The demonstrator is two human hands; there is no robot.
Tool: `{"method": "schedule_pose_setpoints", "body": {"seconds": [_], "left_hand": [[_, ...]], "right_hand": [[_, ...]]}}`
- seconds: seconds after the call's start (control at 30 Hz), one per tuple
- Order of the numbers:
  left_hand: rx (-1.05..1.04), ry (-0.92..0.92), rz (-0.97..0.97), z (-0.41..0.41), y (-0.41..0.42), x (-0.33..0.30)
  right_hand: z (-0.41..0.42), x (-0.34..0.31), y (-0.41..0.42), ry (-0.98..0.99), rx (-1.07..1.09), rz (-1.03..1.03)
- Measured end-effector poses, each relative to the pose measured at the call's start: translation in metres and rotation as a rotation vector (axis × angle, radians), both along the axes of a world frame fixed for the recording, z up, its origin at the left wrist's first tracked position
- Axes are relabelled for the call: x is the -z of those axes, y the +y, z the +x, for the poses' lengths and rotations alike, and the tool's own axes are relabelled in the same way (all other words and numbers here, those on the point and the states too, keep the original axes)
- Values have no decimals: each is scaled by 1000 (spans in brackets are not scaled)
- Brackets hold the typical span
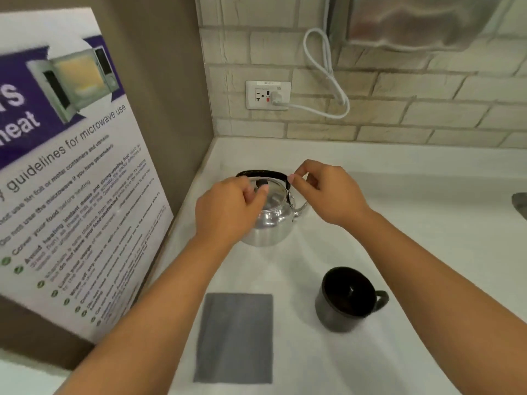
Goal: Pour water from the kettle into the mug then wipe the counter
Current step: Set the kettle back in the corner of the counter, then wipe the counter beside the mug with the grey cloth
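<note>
Both forearms reaching in from the lower frame, left hand arching over the kettle at centre, fingers pinching its lid knob, right hand pinching the black handle's end, mug and grey cloth lying on the worktop below.

Up at twelve o'clock, a wall socket sits in the brick wall, a white cord looping off toward one o'clock. Over at nine o'clock, a microwave guidelines poster leans against the side wall.
</note>
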State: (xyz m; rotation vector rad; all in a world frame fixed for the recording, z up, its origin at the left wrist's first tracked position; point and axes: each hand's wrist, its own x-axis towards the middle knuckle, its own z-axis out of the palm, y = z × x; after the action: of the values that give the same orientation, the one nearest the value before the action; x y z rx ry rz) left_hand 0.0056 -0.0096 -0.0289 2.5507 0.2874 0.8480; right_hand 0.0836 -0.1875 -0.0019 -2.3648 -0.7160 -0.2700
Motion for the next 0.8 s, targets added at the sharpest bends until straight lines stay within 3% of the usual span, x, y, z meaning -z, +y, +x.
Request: {"method": "schedule_pose_setpoints", "body": {"seconds": [0.17,0.33,0.4,0.5,0.6,0.7,0.8], "left_hand": [[145,121,1,-86,-28,51],[220,626,72,-161,-48,124],[257,680,154,-166,-48,140],[265,710,187,-140,-39,145],[179,759,207,-96,-38,144],[143,813,208,-64,-63,140],[278,757,242,-69,-87,140]], "right_hand": [[-74,19,-42,-69,84,25],[-134,62,-101,-115,332,135],[-151,86,-129,-57,434,145],[-166,119,-160,174,476,-82],[-171,147,-170,337,336,-422],[-169,158,-172,361,253,-508],[-169,161,-178,337,231,-506]]}}
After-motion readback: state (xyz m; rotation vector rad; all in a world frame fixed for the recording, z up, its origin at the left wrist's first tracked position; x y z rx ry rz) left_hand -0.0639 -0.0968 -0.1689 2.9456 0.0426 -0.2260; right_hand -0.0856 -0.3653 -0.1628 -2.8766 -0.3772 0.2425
